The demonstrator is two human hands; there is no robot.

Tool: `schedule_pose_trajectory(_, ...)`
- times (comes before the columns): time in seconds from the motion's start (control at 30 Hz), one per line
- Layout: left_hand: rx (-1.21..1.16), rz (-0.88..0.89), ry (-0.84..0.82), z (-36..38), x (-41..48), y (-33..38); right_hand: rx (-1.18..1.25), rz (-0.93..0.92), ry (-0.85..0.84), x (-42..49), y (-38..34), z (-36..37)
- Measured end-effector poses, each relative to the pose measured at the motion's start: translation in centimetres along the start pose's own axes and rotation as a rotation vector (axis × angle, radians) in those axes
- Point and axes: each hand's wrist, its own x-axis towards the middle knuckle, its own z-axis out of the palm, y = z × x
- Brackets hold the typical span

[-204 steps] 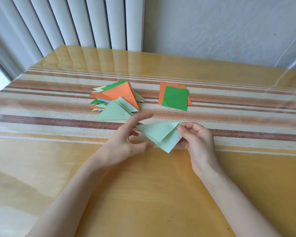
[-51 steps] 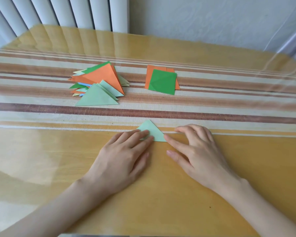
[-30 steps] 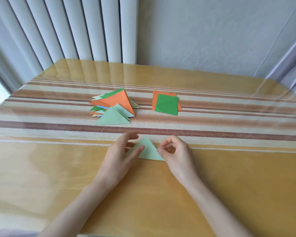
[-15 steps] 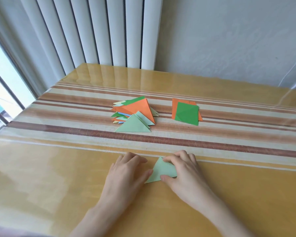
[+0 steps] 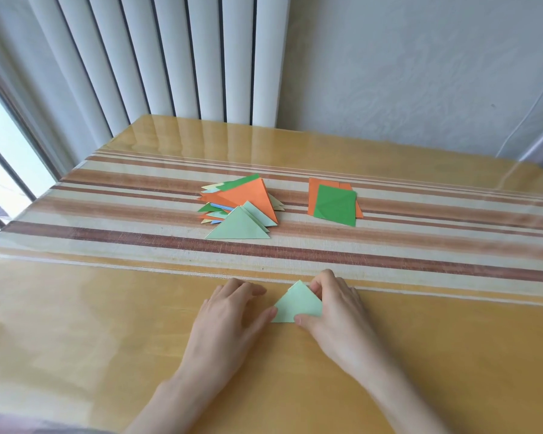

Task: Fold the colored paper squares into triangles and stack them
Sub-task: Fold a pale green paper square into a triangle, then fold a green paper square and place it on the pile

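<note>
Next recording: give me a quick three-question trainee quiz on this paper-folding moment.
1. True or false: an orange sheet tops the stack of unfolded squares.
2. What colour is the folded triangle between the left hand and the right hand? A orange, B light green, C blue.
3. Fill in: the pile of folded triangles lies to the ___ of the unfolded squares.
Key: 1 false, a green sheet is on top; 2 B; 3 left.

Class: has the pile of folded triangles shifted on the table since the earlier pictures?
No. The pile still sits just beyond the runner's dark brown stripe, left of the unfolded squares.
</note>
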Motion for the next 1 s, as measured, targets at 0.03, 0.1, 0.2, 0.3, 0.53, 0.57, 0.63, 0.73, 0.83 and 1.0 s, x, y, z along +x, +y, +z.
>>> schedule_pose_trajectory(0.03, -0.022, -0.004, -0.006, 0.1, 0.1, 0.2, 0.058, -0.028, 0.011, 0.0, -0.1, 0.1)
schedule_pose_trajectory(0.1, -0.052, -0.019, -0.004, 0.2, 0.2, 0.4, 0.21, -0.077, 0.005, 0.2, -0.4, 0.4)
schedule_pose_trajectory(0.2, -0.089, -0.104, 0.041, -0.2, 1.3, 0.4, 0.372, -0.14, 0.017, 1.4, -1.3, 1.5)
schedule_pose_trajectory(0.3, -0.13, -0.145, 0.125, -1.3, 3.6, -0.4, 0.491, -0.195, 0.102, 3.7, -2.6, 2.4)
schedule_pose_trajectory(0.53, 0.129, -0.118, 0.345, -2.6, 10.3, -3.1, 0.369, -0.233, 0.306, 11.0, -5.9, 3.8)
schedule_pose_trajectory(0.57, 0.177, -0.116, 0.337, -2.5, 11.0, -3.4, 0.328, -0.202, 0.31, 11.8, -6.1, 4.0)
schedule_pose_trajectory(0.63, 0.236, -0.097, 0.314, -2.2, 12.1, -4.0, 0.229, -0.138, 0.319, 13.1, -6.3, 4.4)
schedule_pose_trajectory(0.73, 0.307, -0.051, 0.296, -1.5, 13.1, -4.8, 0.129, -0.105, 0.344, 14.2, -5.9, 4.9)
schedule_pose_trajectory(0.83, 0.395, -0.004, 0.317, -0.8, 13.5, -5.4, -0.011, -0.113, 0.34, 14.5, -5.3, 5.2)
schedule_pose_trajectory(1.0, 0.524, 0.054, 0.305, -0.4, 13.6, -5.7, -0.016, -0.218, 0.378, 15.3, -3.1, 3.8)
